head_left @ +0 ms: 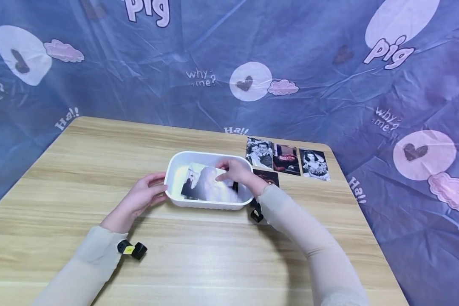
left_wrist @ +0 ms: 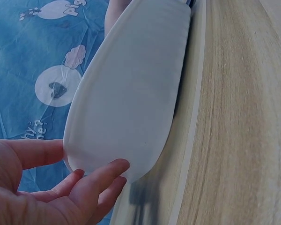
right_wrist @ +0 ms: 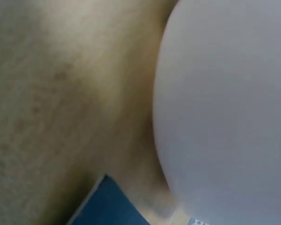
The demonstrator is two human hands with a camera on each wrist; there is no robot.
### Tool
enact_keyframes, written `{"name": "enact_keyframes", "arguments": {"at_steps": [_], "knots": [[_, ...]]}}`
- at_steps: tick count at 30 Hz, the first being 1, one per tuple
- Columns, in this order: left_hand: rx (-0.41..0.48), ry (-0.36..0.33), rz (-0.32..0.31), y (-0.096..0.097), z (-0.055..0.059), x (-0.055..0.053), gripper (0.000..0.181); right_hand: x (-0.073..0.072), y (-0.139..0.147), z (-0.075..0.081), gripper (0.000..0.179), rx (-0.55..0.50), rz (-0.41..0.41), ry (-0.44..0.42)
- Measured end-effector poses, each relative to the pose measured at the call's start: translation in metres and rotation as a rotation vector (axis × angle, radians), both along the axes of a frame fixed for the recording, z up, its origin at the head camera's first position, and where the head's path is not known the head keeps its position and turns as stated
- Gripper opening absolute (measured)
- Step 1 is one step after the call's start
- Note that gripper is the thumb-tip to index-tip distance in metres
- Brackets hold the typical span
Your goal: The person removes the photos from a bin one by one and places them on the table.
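A white plastic basin (head_left: 191, 205) with rounded corners stands on the wooden table. My left hand (head_left: 147, 193) holds its left end, thumb at the rim and fingers against the outer wall; the left wrist view shows this grip on the basin (left_wrist: 126, 98). Inside the basin lies a glossy photo print (head_left: 193, 193), partly washed out by glare. My right hand (head_left: 237, 172) reaches over the right side into the basin, thumb and fingertips at the print's upper right. I cannot tell whether they pinch it. The right wrist view has only the basin's outer wall (right_wrist: 225, 103) close up.
To the right of the basin, photo prints lie in a row: a black-and-white one (head_left: 259, 153), a dark reddish one (head_left: 287, 160) and another black-and-white one (head_left: 314, 164). A dark print (head_left: 267, 176) sits below them, partly behind the right wrist. Blue printed cloth (head_left: 157, 85) hangs behind the table.
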State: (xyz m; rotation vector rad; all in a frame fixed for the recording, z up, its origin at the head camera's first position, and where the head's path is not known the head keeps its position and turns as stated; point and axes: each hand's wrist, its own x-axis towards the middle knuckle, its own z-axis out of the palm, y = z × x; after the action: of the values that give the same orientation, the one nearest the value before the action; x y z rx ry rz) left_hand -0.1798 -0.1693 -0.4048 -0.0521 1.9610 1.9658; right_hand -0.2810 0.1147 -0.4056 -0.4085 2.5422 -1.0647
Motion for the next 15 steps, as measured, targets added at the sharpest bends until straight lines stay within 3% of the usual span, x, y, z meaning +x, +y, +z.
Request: {"name": "enact_keyframes", "arguments": {"at_steps": [8,12,15], "knots": [[-0.004,0.003,0.002,0.0,-0.001,0.0,0.06,0.002,0.002,0.009,0.027,0.008,-0.088,0.059],[-0.003,0.005,0.0,0.0,-0.001,0.0,0.06,0.003,0.01,0.024,0.026,-0.147,-0.141,0.027],[-0.002,0.005,0.001,0.001,0.0,0.0,0.06,0.006,0.023,0.038,0.031,-0.311,-0.242,-0.025]]}}
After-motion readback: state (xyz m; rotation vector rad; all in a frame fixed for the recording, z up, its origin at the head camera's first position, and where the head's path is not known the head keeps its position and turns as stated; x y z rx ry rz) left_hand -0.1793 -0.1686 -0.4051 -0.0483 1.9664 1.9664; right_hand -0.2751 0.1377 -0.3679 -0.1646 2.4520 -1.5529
